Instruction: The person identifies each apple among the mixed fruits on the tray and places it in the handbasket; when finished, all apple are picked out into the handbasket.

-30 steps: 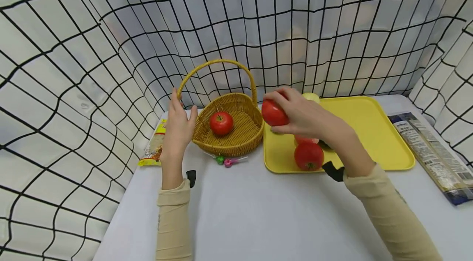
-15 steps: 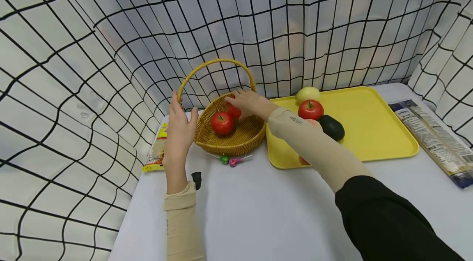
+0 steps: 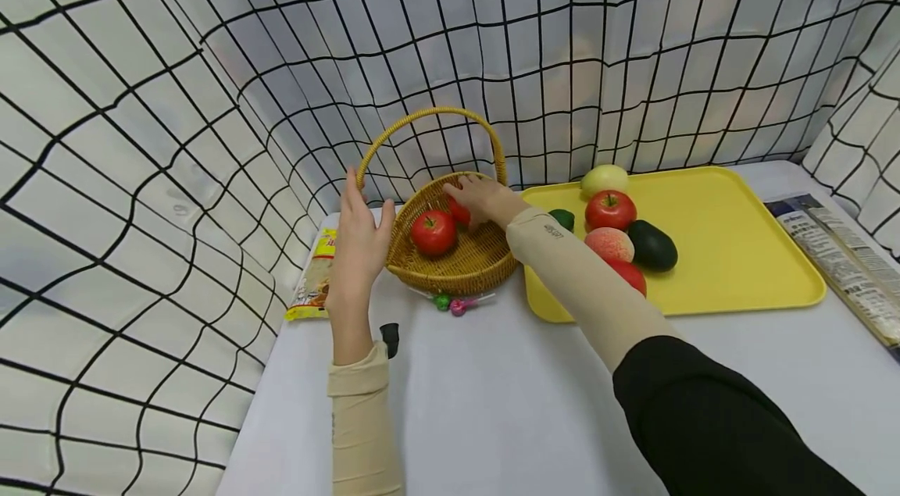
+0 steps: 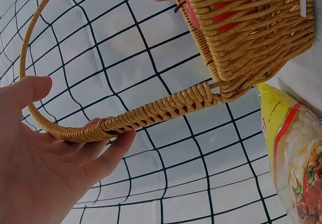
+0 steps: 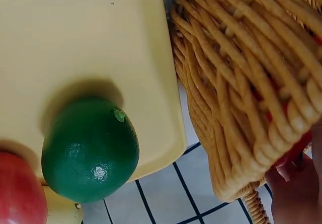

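A wicker basket [image 3: 453,281] with a tall arched handle stands in the middle of the head view. A red apple [image 3: 433,233] lies inside it. Beside that fruit, my right hand [image 3: 487,201] reaches over the rim and holds a second red apple [image 3: 459,212], partly covered by the fingers. The right wrist view shows the fingertips at this apple [image 5: 293,152] behind the woven wall. My left hand [image 3: 358,250] is at the left side of the handle [image 4: 151,110], its extended fingers touching the wicker from behind and the thumb held apart.
Right of the basket lies a yellow tray [image 3: 738,246] with red apples [image 3: 610,209], a peach [image 3: 608,244], a dark avocado [image 3: 652,246], a pale yellow fruit [image 3: 603,180] and a green fruit [image 5: 90,151]. Lollipops [image 3: 458,307] lie before the basket; a food packet [image 3: 312,277] is left. Black netting surrounds the table.
My right hand has carried the second apple leftward from above the tray down into the basket, beside the first one. The left hand keeps its place at the handle.
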The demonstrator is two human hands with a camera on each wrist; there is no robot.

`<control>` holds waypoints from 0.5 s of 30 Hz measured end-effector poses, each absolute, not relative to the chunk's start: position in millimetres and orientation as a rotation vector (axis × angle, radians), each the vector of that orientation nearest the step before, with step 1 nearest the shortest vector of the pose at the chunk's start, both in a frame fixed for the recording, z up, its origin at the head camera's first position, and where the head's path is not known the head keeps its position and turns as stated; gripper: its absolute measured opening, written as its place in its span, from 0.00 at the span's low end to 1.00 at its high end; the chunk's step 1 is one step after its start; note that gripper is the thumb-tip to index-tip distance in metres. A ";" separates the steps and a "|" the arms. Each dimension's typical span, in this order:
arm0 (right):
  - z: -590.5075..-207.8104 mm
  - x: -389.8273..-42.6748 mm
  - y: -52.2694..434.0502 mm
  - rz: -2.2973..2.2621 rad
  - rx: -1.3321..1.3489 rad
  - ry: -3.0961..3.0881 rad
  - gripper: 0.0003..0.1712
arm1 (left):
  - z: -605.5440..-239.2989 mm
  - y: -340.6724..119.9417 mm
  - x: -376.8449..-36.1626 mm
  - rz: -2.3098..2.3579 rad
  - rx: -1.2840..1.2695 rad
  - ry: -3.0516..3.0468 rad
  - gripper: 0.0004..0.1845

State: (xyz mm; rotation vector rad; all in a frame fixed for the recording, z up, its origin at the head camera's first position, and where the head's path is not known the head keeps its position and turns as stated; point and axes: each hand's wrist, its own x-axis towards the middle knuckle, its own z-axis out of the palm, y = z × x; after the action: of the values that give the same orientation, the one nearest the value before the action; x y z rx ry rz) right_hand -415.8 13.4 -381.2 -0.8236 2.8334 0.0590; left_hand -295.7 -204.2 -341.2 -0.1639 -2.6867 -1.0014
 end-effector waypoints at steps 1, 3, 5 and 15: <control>-381.2 -415.4 13.2 0.041 -0.821 2.834 0.48 | -341.1 -204.3 -295.6 -1.005 -0.163 -2.685 0.44; -382.4 -416.3 12.4 0.027 -0.812 2.833 0.47 | -340.8 -204.5 -295.2 -1.013 -0.164 -2.680 0.44; -384.2 -417.8 11.3 0.011 -0.797 2.834 0.47 | -340.7 -205.1 -294.9 -1.021 -0.167 -2.676 0.44; -390.8 -419.4 14.2 -0.022 -0.770 2.817 0.54 | -340.6 -203.1 -294.5 -0.995 -0.173 -2.679 0.44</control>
State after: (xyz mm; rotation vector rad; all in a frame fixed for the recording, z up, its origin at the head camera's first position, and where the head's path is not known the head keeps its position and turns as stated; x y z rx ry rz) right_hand -419.4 14.2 -390.8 -0.7704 2.8167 -0.0215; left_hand -294.5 -203.1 -340.6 -0.1728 -2.6787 -0.9948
